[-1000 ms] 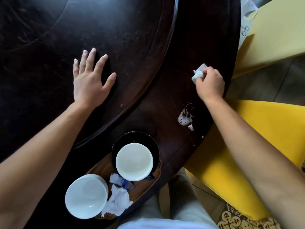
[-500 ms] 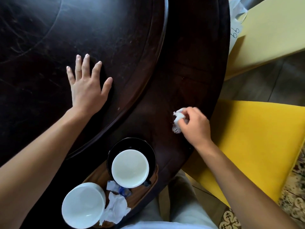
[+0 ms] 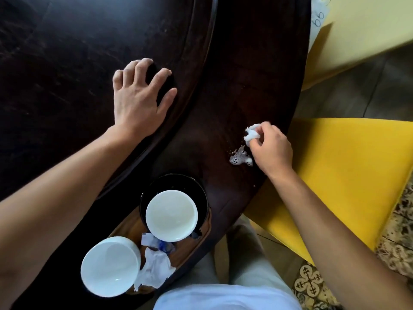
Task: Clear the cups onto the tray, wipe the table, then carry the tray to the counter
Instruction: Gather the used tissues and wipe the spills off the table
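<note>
A wooden tray (image 3: pixel 192 249) lies at the near edge of the dark round table (image 3: pixel 257 63). On it stand a white cup (image 3: pixel 171 214) inside a black cup (image 3: pixel 201 193) and a second white cup (image 3: pixel 110 266), with crumpled tissues (image 3: pixel 154 270) between them. My right hand (image 3: pixel 271 148) pinches a small white tissue wad (image 3: pixel 251 135) just above a foamy spill (image 3: pixel 240 157) near the table's right edge. My left hand (image 3: pixel 139 97) rests on the raised inner turntable (image 3: pixel 89 52), fingers bent and spread, holding nothing.
A bright yellow chair seat (image 3: pixel 339 175) sits right of the table, and a paler yellow surface (image 3: pixel 362 25) lies beyond it with a paper slip (image 3: pixel 318 19). Patterned floor tiles (image 3: pixel 310 283) show at the lower right. My legs are under the table's near edge.
My right hand swept the tissue from the far right edge toward the spill and now sits just beyond it. My left hand's fingers have curled from flat to bent.
</note>
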Demonstrator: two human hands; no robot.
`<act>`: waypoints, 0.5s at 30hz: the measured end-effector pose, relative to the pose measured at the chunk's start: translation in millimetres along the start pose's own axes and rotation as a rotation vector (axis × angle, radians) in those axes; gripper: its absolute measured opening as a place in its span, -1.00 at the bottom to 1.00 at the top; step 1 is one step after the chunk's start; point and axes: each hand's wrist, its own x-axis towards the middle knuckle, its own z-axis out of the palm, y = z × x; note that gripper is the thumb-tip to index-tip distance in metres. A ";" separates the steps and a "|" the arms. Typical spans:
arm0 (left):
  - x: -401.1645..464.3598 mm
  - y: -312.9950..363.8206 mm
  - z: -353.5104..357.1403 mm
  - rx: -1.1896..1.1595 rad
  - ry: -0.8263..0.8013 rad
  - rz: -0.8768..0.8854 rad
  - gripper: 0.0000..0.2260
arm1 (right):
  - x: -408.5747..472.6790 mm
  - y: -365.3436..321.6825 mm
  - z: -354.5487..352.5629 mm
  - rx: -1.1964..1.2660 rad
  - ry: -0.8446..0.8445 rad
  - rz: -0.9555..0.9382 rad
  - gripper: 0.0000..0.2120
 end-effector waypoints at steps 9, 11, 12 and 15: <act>3.2 0.2 1.1 -0.055 -0.042 -0.006 -0.54 | -41.8 32.5 -19.1 0.281 0.034 0.004 -0.85; -6.2 -5.6 1.4 -0.054 -0.075 0.006 -0.53 | -40.8 43.5 -25.7 0.256 0.069 0.047 -0.90; -11.0 -8.1 1.0 -0.063 -0.068 -0.007 -0.53 | -42.7 47.4 -24.7 0.224 0.041 0.069 -0.91; -17.4 -9.1 0.7 -0.086 -0.051 -0.097 -0.53 | -59.4 50.0 -10.0 0.209 -0.072 0.114 -0.89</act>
